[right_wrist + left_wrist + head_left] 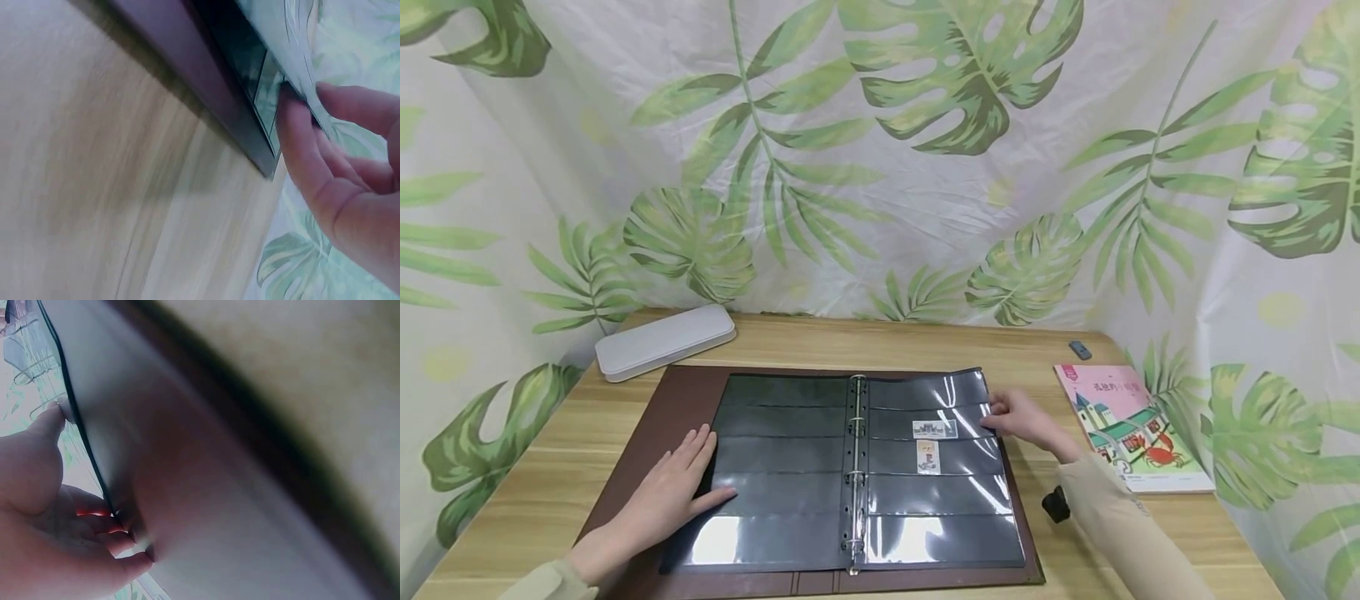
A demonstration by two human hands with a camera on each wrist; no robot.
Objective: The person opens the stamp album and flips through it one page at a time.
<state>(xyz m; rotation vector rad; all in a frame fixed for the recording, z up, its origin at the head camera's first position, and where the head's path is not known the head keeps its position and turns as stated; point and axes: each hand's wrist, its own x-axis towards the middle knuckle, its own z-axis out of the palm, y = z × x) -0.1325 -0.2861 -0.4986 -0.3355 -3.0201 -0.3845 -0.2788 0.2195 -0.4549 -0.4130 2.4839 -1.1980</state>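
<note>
Pinching the outer edge of a black page with clear plastic pockets [940,496], the right hand [1022,421] stands right of centre in the head view, thumb and fingers on opposite faces. The left hand [673,485] lies relaxed at lower left, fingers extended at the edge of the facing black pocket page [782,454], clasping nothing that shows. Both pages belong to a brown-covered ring album [681,392], open across the lower middle. Good handling probably calls for a light pinch and an even lift, letting the page's holes ride freely round the silver metal rings [855,478] without shaking two small printed stamps [935,429] from their pockets. The left hand overlaps the facing page, and could obstruct a turned one; glare obscures some pockets. Surroundings: a pale grey oblong case [666,342], upper left; a pink illustrated booklet [1138,429], right; a small black object [1056,505] beside the right sleeve [1120,517].
</note>
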